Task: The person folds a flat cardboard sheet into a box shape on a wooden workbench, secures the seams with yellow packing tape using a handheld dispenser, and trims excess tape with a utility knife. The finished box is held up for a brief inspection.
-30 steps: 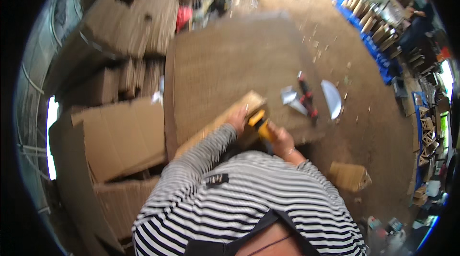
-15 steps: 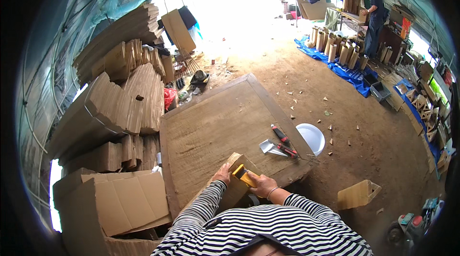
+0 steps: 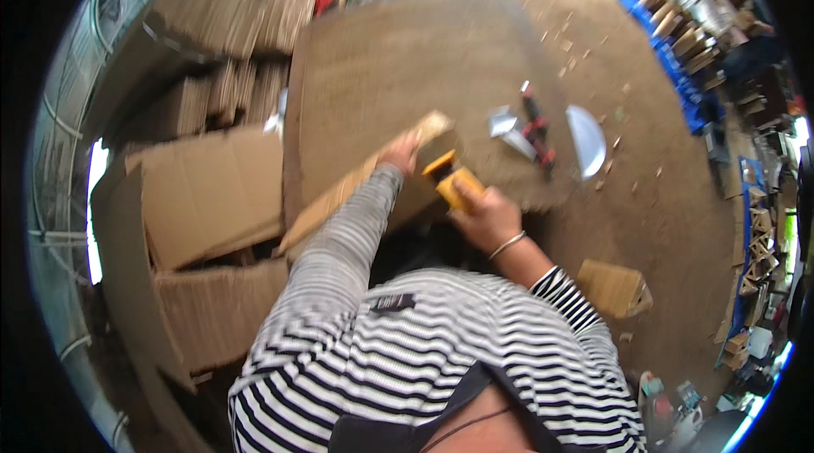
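My left hand (image 3: 400,154) grips a long folded cardboard piece (image 3: 335,203) near its far end, at the table's near edge. The cardboard lies at a slant, from lower left to upper right. My right hand (image 3: 490,217) is closed around a yellow hand tool (image 3: 458,185) with a dark head; its exact kind is unclear through the blur. The tool's head is just right of the cardboard's far end, apart from my left hand. On the right of the table (image 3: 381,71) lie two red-and-black hand tools (image 3: 532,105) and a small silvery-white piece (image 3: 504,120).
Stacks of flat cardboard (image 3: 233,8) and an open carton (image 3: 212,190) crowd the left side. A white bucket (image 3: 587,143) stands off the table's right edge. A cardboard tube (image 3: 612,288) lies on the floor; more cardboard pieces line a blue sheet (image 3: 661,54) at right.
The view has tilted down toward my body, so the table sits higher in it. The cardboard shows at greater length now, and the yellow tool stands apart from my left hand.
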Demonstrator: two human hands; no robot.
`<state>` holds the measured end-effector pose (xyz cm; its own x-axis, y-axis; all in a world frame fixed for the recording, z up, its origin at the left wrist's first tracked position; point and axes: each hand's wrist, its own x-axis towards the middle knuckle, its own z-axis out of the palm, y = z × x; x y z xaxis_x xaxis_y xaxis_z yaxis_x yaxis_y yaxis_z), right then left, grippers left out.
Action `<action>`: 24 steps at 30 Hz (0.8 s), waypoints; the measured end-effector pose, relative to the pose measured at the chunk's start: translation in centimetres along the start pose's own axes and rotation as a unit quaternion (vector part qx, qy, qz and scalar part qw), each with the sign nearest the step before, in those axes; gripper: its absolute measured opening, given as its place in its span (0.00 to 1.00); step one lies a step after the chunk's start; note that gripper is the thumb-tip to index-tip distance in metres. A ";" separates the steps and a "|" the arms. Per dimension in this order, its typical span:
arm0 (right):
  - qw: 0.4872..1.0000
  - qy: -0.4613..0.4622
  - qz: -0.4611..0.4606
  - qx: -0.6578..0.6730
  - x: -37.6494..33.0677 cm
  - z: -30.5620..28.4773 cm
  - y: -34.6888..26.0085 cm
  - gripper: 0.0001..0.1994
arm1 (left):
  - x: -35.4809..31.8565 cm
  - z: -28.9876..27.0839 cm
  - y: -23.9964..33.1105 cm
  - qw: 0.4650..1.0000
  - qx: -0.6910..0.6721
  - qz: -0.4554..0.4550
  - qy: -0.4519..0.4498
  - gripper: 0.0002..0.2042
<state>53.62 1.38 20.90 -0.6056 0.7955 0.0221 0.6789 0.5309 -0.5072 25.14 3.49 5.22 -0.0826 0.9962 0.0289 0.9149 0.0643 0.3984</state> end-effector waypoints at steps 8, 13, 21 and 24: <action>0.993 -0.091 0.070 -0.012 0.7 7.9 4.4 0.33 | 1.5 -3.3 -0.9 0.981 -0.078 -0.027 -0.178 0.28; 0.992 -0.099 0.081 -0.001 1.8 9.7 4.3 0.33 | 3.5 -1.9 4.2 0.982 0.012 -0.156 -0.102 0.29; 0.997 -0.004 0.042 0.062 5.1 6.0 0.2 0.31 | 9.1 -8.1 1.3 0.954 0.100 -0.237 -0.153 0.37; 0.996 0.027 0.033 0.073 4.5 4.6 -0.8 0.31 | 11.9 -9.6 -1.3 0.949 0.074 -0.235 -0.195 0.39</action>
<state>48.44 3.17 17.40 -0.5357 0.8439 0.0296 0.6457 0.4320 -0.6296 19.21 14.68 13.83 -0.3699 0.7991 -0.4739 0.8610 0.4866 0.1483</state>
